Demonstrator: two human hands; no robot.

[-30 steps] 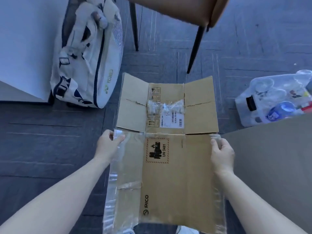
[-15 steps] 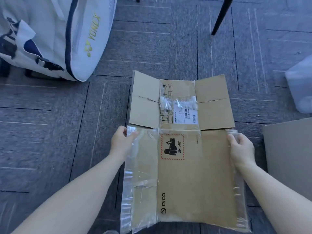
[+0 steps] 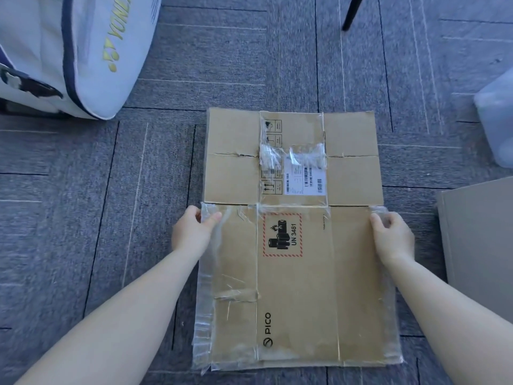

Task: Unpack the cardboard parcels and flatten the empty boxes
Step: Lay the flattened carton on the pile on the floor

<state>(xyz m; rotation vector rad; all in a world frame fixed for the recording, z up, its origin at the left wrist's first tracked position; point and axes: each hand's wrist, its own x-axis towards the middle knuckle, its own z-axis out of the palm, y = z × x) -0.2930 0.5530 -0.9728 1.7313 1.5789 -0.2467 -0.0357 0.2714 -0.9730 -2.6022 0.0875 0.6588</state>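
A flattened brown cardboard box [image 3: 299, 287] with a PICO logo and a red UN 3481 label lies spread over the grey carpet. Its far flaps [image 3: 233, 154] lie open flat, with a white shipping label and torn clear tape between them. Clear tape hangs along both side edges. My left hand [image 3: 191, 232] grips the box's left edge near the flap fold, thumb on top. My right hand [image 3: 391, 234] grips the right edge at the same height.
A white Yonex sports bag [image 3: 77, 51] lies at the far left. A black chair leg [image 3: 351, 12] stands at the far middle. Another flat cardboard sheet [image 3: 480, 234] lies to the right, and a clear plastic bag [image 3: 497, 118] sits beyond it.
The box has come down nearly flat onto the carpet, its far flaps now lying level. Both hands keep their grip on the side edges. My view has tilted down and closer.
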